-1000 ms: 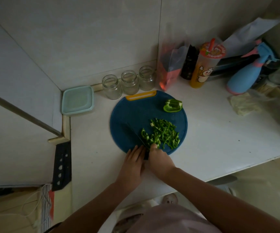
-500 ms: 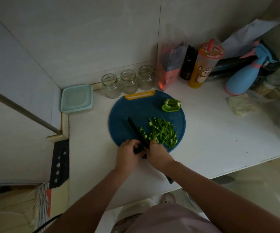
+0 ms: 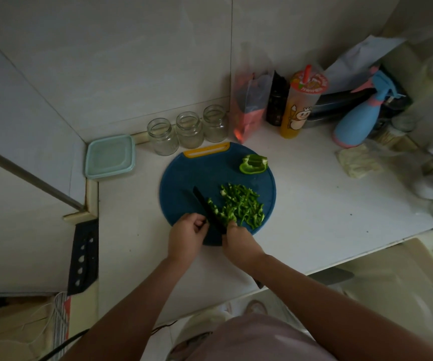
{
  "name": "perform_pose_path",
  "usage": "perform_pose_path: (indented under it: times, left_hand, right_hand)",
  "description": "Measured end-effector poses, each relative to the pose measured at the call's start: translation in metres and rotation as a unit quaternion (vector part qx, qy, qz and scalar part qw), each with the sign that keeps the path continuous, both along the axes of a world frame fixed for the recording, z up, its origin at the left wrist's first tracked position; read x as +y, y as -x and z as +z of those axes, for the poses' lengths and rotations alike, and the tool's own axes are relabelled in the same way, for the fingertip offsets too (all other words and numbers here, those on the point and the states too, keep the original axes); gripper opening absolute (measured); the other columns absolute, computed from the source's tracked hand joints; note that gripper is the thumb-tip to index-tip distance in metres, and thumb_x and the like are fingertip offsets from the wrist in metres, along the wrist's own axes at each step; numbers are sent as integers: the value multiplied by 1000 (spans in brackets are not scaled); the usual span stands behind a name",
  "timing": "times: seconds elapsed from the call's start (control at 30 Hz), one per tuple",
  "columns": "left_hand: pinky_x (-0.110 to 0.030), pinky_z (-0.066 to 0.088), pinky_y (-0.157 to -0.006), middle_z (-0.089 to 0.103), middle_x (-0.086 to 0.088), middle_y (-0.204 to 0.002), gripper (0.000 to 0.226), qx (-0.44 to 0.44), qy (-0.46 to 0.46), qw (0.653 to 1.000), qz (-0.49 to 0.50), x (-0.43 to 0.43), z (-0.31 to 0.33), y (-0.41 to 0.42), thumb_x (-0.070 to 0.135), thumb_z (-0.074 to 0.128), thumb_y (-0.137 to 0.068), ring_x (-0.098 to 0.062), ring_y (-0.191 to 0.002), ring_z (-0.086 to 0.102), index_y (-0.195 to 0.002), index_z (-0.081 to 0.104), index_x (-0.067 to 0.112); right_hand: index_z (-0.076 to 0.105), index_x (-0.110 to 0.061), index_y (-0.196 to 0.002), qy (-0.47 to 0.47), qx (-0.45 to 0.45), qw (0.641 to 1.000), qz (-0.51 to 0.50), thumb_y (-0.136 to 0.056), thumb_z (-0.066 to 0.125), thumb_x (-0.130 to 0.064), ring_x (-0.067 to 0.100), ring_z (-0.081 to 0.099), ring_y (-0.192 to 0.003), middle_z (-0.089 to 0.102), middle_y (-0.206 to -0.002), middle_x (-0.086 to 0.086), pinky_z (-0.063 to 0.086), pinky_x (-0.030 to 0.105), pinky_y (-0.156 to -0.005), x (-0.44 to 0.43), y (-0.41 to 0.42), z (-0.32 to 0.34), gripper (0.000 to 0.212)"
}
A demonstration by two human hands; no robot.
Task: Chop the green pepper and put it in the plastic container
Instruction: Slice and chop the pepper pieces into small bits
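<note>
Three clear glass jars, one square pale-green plastic container, one round blue chopping board, one black knife, one green pepper chunk.

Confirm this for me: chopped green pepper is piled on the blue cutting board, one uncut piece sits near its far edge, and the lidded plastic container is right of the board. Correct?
Not quite. The head view shows the lidded plastic container to the left of the blue cutting board, not the right. The rest of what you said holds.

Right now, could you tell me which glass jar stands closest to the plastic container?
The leftmost jar, just beside the plastic container; the others stand farther right.
</note>
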State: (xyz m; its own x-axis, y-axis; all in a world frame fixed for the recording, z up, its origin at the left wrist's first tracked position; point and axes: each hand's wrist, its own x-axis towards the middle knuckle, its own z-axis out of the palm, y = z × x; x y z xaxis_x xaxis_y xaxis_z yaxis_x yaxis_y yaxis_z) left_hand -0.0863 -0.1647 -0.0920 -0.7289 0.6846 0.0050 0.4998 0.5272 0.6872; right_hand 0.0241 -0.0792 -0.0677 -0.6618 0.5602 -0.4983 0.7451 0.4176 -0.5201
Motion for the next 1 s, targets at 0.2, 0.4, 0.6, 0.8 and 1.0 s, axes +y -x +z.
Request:
perform_pose_path:
  times: [0.2,0.4,0.6,0.8,1.0]
  left_hand:
    - [-22,43,-63,61,3,-79,15,-21,23,999,17,1,1,-3,11,69,-81,-12,-66,56,-96,68,9]
    - [-37,54,-72,73,-9,-85,13,-37,34,998,27,15,11,-15,12,64,-85,-23,-79,68,-91,73,5]
    - [-45,55,-63,66,-12,-62,24,-83,106,990,31,34,23,-2,13,55,-82,-27,-59,64,-63,65,2]
    - [-41,58,-64,68,-8,-61,39,-53,177,983,5,75,64,34,33,58,-88,-26,-60,66,-63,65,3]
    - [-41,55,-76,71,-13,-88,26,-32,153,984,-86,136,77,45,28,59,-88,-25,-78,67,-88,67,3]
  right_hand:
    - [42,4,-118,27,13,999,11,-99,39,-17,39,59,-97,58,-109,25,39,32,-66,9,-10,14,29]
    - [48,-3,-97,45,89,995,-15,-97,44,-19,24,56,-61,56,-82,14,44,30,-46,29,-16,43,17]
    - [49,-6,-96,38,139,982,-122,-95,47,-19,19,51,-48,56,-76,11,45,29,-43,74,-17,70,14]
    - [48,-5,-89,60,132,967,-208,-92,46,-12,21,49,-45,52,-70,10,41,24,-37,107,-40,67,8]
    - [49,-3,-99,80,138,936,-315,-92,45,-11,23,51,-49,54,-75,11,45,28,-41,113,-59,49,11]
